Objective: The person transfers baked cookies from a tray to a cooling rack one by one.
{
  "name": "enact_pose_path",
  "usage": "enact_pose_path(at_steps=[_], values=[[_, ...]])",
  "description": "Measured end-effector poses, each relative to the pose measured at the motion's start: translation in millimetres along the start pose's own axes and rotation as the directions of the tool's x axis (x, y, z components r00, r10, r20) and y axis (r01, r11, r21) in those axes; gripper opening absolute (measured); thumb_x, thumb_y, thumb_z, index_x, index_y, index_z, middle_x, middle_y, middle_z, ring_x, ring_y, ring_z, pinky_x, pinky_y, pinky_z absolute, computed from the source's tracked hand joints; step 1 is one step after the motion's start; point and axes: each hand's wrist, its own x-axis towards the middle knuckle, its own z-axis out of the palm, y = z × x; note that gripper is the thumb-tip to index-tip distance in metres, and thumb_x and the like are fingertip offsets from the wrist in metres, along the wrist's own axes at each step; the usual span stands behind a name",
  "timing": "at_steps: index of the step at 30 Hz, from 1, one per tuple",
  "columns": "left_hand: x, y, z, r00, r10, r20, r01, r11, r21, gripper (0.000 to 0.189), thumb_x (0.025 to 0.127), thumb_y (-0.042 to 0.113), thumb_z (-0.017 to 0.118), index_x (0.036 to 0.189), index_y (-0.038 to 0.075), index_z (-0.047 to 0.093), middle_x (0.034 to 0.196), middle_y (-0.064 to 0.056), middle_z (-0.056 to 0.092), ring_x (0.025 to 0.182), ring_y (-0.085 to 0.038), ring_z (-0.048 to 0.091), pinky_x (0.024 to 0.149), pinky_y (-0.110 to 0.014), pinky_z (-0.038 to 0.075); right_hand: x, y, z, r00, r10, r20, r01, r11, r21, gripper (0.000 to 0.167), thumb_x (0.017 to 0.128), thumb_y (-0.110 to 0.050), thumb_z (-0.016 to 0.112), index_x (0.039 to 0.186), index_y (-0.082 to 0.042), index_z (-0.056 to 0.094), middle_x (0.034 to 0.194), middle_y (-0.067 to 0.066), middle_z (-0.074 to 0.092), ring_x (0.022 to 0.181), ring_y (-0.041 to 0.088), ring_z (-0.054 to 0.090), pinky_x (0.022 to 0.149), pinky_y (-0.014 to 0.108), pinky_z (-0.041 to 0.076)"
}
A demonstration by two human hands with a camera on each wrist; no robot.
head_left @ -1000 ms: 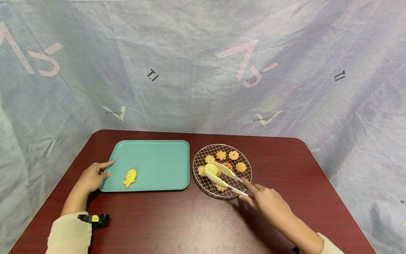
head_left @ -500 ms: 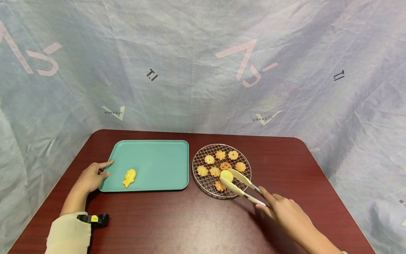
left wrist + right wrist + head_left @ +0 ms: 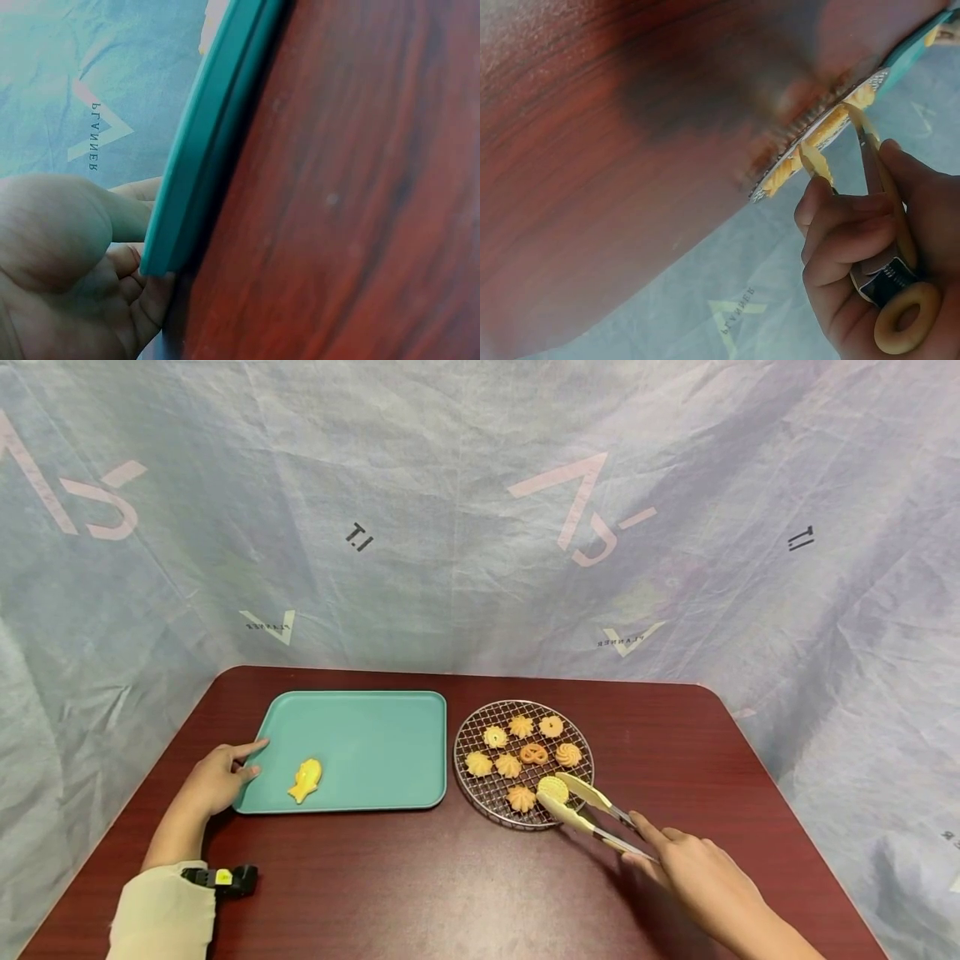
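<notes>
In the head view my right hand (image 3: 705, 877) holds tongs (image 3: 566, 814) with cream-coloured tips and metal arms. The tips stand either side of a round, pale yellow cookie (image 3: 553, 790) at the front right of the round wire rack (image 3: 480, 808). In the right wrist view my fingers (image 3: 847, 232) are curled round the tongs, with a ring at their end. My left hand (image 3: 217, 779) grips the front left corner of a teal tray (image 3: 375, 743), its thumb over the rim and other fingers curled lower in the left wrist view. A yellow fish-shaped cookie (image 3: 306, 779) lies on the tray.
Several cookies lie spread over the rack, among them a pretzel-shaped cookie (image 3: 533, 754) and a swirled cookie (image 3: 568, 755). Tray and rack stand side by side on a dark red table (image 3: 420, 893). A grey printed cloth (image 3: 450, 527) hangs behind and at both sides.
The tongs have drawn right and toward the front edge, and the round cookie has moved with them from mid-rack to the front right. My left hand and the tray have stayed put.
</notes>
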Motion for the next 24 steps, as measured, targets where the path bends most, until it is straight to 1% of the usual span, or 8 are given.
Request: enact_pose_path(at_steps=[5, 8, 12, 15, 20, 24], values=[[0.4, -0.3, 0.7, 1.0, -0.005, -0.003, 0.005, 1.0, -0.002, 0.051, 0.106, 0.01, 0.058, 0.154, -0.001, 0.044, 0.115, -0.029, 0.05, 0.084, -0.03, 0.048, 0.065, -0.037, 0.041, 1.5, -0.2, -1.2, 1.0, 0.002, 0.007, -0.002, 1.0, -0.002, 0.056, 0.092, -0.041, 0.078, 0.138, -0.012, 0.066, 0.089, 0.004, 0.071, 0.069, 0.025, 0.069, 0.063, 0.045, 0.055], [0.5, -1.0, 1.0, 1.0, -0.001, -0.009, 0.001, 1.0, -0.003, 0.05, 0.106, 0.009, 0.058, 0.153, -0.002, 0.045, 0.11, -0.027, 0.051, 0.082, -0.029, 0.047, 0.065, -0.037, 0.041, 2.0, -0.6, -1.7, 1.0, 0.003, 0.008, -0.003, 1.0, 0.006, 0.055, 0.092, -0.04, 0.079, 0.137, -0.012, 0.066, 0.09, 0.004, 0.071, 0.07, 0.025, 0.07, 0.063, 0.045, 0.055], [0.2, -1.0, 1.8, 1.0, 0.005, -0.014, -0.005, 1.0, -0.008, 0.05, 0.105, 0.008, 0.058, 0.153, -0.002, 0.045, 0.113, -0.029, 0.051, 0.082, -0.029, 0.048, 0.065, -0.037, 0.042, 1.3, -0.4, -3.4, 1.0, 0.016, 0.018, -0.016, 1.0, 0.018, 0.055, 0.093, -0.041, 0.078, 0.138, -0.012, 0.066, 0.092, 0.007, 0.072, 0.073, 0.027, 0.071, 0.064, 0.046, 0.056], [-0.2, 0.0, 1.9, 1.0, 0.005, -0.015, -0.005, 1.0, -0.009, 0.05, 0.105, 0.008, 0.058, 0.153, -0.002, 0.045, 0.118, -0.031, 0.049, 0.082, -0.029, 0.049, 0.065, -0.037, 0.043, 1.0, 0.0, -4.8, 1.0, 0.017, 0.02, -0.018, 1.0, 0.023, 0.055, 0.093, -0.041, 0.077, 0.138, -0.011, 0.065, 0.093, 0.008, 0.072, 0.073, 0.027, 0.071, 0.064, 0.047, 0.056], [-0.1, 1.6, 0.5, 1.0, 0.007, -0.015, -0.007, 1.0, -0.006, 0.05, 0.105, 0.008, 0.058, 0.153, -0.002, 0.045, 0.115, -0.03, 0.05, 0.082, -0.028, 0.049, 0.065, -0.036, 0.043, 0.8, 0.4, -6.8, 1.0, 0.009, 0.009, -0.009, 1.0, 0.018, 0.056, 0.093, -0.041, 0.077, 0.138, -0.01, 0.065, 0.094, 0.009, 0.072, 0.073, 0.027, 0.071, 0.065, 0.047, 0.056], [-1.3, 1.6, 0.3, 1.0, 0.005, -0.012, -0.005, 1.0, -0.01, 0.05, 0.106, 0.008, 0.057, 0.153, -0.002, 0.044, 0.116, -0.031, 0.049, 0.082, -0.029, 0.049, 0.065, -0.037, 0.043, 0.9, -0.2, -7.7, 1.0, -0.007, -0.006, 0.007, 1.0, 0.009, 0.056, 0.093, -0.041, 0.077, 0.138, -0.01, 0.065, 0.094, 0.009, 0.073, 0.072, 0.026, 0.071, 0.064, 0.046, 0.056]])
